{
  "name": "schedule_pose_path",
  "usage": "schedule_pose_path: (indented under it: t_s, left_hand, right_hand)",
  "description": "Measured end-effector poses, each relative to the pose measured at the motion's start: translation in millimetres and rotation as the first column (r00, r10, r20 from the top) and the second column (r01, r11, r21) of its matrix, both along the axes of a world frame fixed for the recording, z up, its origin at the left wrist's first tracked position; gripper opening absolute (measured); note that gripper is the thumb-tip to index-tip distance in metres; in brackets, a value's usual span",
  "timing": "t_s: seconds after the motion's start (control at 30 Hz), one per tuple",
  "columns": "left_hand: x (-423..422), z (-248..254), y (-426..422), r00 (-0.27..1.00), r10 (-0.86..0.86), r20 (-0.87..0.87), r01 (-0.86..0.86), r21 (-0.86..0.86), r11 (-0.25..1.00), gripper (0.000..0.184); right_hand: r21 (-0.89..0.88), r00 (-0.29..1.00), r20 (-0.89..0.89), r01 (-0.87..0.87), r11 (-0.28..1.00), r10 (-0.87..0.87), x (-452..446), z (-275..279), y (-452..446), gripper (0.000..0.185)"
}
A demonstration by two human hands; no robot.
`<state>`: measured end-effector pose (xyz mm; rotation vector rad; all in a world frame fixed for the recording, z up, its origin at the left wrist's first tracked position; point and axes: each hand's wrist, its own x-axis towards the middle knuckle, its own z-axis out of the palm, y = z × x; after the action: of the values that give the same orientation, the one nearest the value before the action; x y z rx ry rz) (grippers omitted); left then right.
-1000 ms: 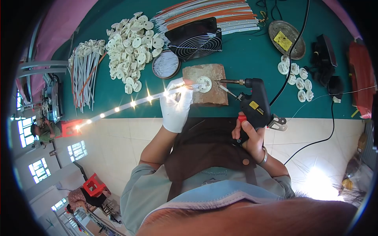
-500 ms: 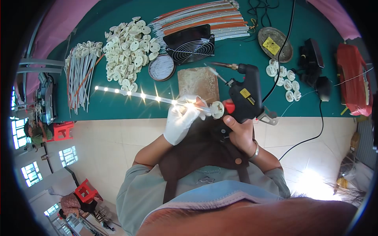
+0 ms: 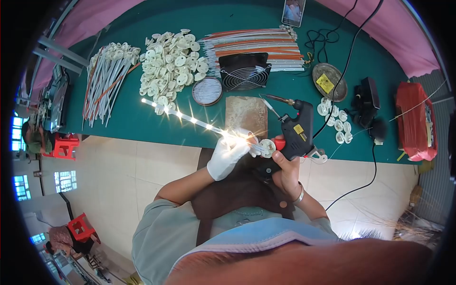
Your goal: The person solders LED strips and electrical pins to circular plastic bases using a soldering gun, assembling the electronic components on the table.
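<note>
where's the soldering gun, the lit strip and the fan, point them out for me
soldering gun (image 3: 294, 136): head view, on its black body
lit strip (image 3: 194, 120): head view, midway along its glowing length
fan (image 3: 245, 72): head view, on its front

From here I see my left hand (image 3: 228, 156) pinching at mid-frame, right hand (image 3: 288, 174) curled lower right, forearms (image 3: 186, 186) angled inward.

At a green table (image 3: 266, 14), a white-gloved left hand (image 3: 227, 157) pinches a glowing light strip (image 3: 194, 120) with a round white disc (image 3: 267, 148) at its end. Beside the disc, a bare right hand (image 3: 288, 170) grips a black soldering gun (image 3: 295, 133). Beyond them are a brick (image 3: 247, 113), a fan (image 3: 245, 71) and a heap of pale discs (image 3: 172, 64).
</note>
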<state>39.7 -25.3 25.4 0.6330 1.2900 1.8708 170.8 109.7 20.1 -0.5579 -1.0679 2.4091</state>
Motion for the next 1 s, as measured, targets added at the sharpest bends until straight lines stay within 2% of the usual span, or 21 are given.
schedule_pose_path:
  t_s: [0.07, 0.2, 0.3, 0.33, 0.4, 0.43, 0.47, 0.5, 0.53, 0.6, 0.67, 0.7, 0.73, 0.77, 0.8, 0.83, 0.9, 1.0]
  left_hand:
    - [0, -5, -1, 1.000, -0.006, 0.019, 0.005, 0.006, 1.000, 0.031]
    - [8, 0, 2, 0.983, 0.041, 0.181, -0.056, 0.080, 0.995, 0.019]
    - [3, 5, 2, 0.983, 0.127, 0.134, -0.136, 0.059, 0.989, 0.018]
    - [-4, 9, -1, 0.978, 0.169, 0.121, -0.177, 0.051, 0.983, 0.018]
    - [-32, 12, -8, 0.935, 0.351, 0.055, -0.352, 0.024, 0.936, 0.017]
    - [-55, 24, -14, 0.928, 0.372, -0.009, -0.369, 0.109, 0.923, 0.019]
    - [-77, 37, -21, 0.896, 0.438, -0.069, -0.432, 0.085, 0.898, 0.023]
    - [-112, 38, -33, 0.855, 0.443, -0.270, -0.451, 0.032, 0.892, 0.021]
    - [-137, 44, -35, 0.788, 0.586, -0.191, -0.580, 0.091, 0.810, 0.019]
    - [-211, 47, -51, 0.648, 0.668, -0.365, -0.697, 0.069, 0.714, 0.009]
    - [-312, 24, -76, 0.722, 0.692, -0.028, -0.645, 0.337, 0.686, 0.014]
    - [-350, 24, -83, 0.641, 0.736, 0.218, -0.755, 0.348, 0.556, 0.014]
    - [-398, 12, -103, 0.646, 0.679, 0.349, -0.761, 0.360, 0.539, 0.017]
    - [-417, 10, -121, 0.580, 0.712, -0.396, -0.762, 0.046, 0.646, 0.022]
    - [-437, 6, -139, 0.271, 0.291, -0.918, -0.900, -0.134, 0.415, 0.029]
    - [-466, -17, -164, 0.197, 0.051, -0.979, -0.903, -0.161, 0.398, 0.027]
    - [-477, -32, -184, 0.110, -0.169, -0.979, -0.910, -0.168, 0.379, 0.028]
    - [-449, -42, -199, 0.088, -0.099, -0.991, -0.916, -0.120, 0.384, 0.033]
  right_hand:
    - [-0.021, 1.000, 0.000, 0.006, 1.000, -0.006, 0, 1, -2, 0.047]
    - [0.004, 0.997, 0.039, 0.060, 0.998, -0.060, 0, 2, -6, 0.045]
    - [0.059, 0.992, 0.082, 0.090, 0.994, -0.095, -1, 2, -6, 0.042]
    - [0.049, 1.000, -0.019, 0.019, 0.999, -0.018, -3, 7, -4, 0.040]
    - [0.102, 0.995, -0.081, 0.074, 0.992, -0.066, -1, 0, -2, 0.040]
    - [0.132, 0.994, -0.086, 0.073, 0.989, -0.062, 1, 0, -1, 0.040]
    - [0.164, 0.994, -0.090, 0.080, 0.983, -0.066, 4, 1, 2, 0.039]
    - [0.197, 0.993, -0.094, 0.093, 0.976, -0.075, 7, 2, 4, 0.039]
    - [0.211, 0.994, -0.078, 0.095, 0.973, -0.080, 10, 1, 5, 0.039]
    - [0.243, 0.994, -0.045, 0.111, 0.964, -0.103, 16, 0, 8, 0.038]
    - [0.230, 0.991, 0.004, 0.126, 0.965, -0.130, 20, -1, 8, 0.038]
    - [0.226, 0.991, 0.015, 0.128, 0.966, -0.135, 22, -1, 8, 0.037]
    - [0.221, 0.990, 0.028, 0.131, 0.966, -0.141, 22, -1, 7, 0.037]
    - [0.217, 0.987, 0.034, 0.143, 0.966, -0.154, 23, -1, 7, 0.036]
    - [0.212, 0.986, 0.041, 0.152, 0.965, -0.165, 22, 0, 6, 0.036]
    - [0.206, 0.984, 0.050, 0.159, 0.966, -0.172, 22, 0, 4, 0.036]
    - [0.210, 0.980, 0.045, 0.181, 0.961, -0.194, 23, 1, 3, 0.035]
    - [0.257, 0.979, 0.063, 0.173, 0.951, -0.195, 18, 2, 5, 0.035]
